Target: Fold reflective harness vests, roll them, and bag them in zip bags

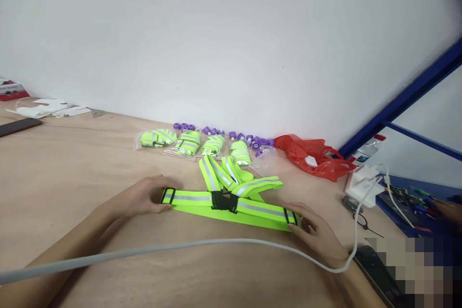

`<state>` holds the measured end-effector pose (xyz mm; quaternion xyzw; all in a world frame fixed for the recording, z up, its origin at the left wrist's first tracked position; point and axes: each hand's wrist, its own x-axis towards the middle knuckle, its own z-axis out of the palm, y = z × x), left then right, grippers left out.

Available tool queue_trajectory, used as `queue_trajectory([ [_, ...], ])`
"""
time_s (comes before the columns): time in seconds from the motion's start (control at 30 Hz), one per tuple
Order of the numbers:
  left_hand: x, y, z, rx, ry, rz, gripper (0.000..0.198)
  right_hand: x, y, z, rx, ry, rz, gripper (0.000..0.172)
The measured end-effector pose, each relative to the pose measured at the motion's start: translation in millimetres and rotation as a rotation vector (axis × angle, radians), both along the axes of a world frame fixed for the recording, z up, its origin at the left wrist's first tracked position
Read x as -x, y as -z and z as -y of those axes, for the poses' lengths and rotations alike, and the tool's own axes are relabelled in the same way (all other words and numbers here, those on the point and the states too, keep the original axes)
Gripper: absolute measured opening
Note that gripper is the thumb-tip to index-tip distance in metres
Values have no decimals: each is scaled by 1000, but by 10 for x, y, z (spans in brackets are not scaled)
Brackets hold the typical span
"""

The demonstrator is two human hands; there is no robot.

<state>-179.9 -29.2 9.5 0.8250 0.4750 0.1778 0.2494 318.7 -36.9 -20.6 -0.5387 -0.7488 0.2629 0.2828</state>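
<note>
A neon yellow-green reflective vest [263,208] made of straps with silver stripes lies on the table in front of me. My left hand [146,197] pinches the left end of its waist strap, at a black slider. At the opposite end, my right hand [314,231] grips the strap by another black slider. The strap is stretched between both hands, with a fastened black buckle [224,201] in the middle. Behind the buckle the shoulder straps [231,173] lie loosely heaped and crossed.
Several bagged, folded reflective straps [188,143] line the table's back, beside purple round pieces [263,143]. Right of them lie a red plastic bag [312,154] and a white charger [363,183]. A white cable [216,242] crosses before my arms. Another person's hand [449,209] shows at right.
</note>
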Motion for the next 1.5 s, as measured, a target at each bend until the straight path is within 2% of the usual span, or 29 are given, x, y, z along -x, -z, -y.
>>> queue_trajectory([
  [0.17,-12,76,-7,-10,19,-78,45,78,22,-32,-18,-92,80,41],
  [0.4,-74,40,-12,-43,40,-130,40,99,51,-34,12,-51,113,42],
  [0.67,-32,100,-27,5,-11,-88,43,48,110,-46,-143,-53,69,32],
  [0.93,-38,22,-6,20,-9,-37,43,11,79,-51,-182,-53,72,31],
  [1.13,-32,54,-19,41,-7,-27,44,-18,44,-25,-146,-57,106,30],
  [1.33,-51,53,-12,55,43,-25,41,-7,15,-15,-33,-115,155,29],
  [1.5,-46,58,-5,79,75,46,40,-9,2,-7,40,-88,97,37],
])
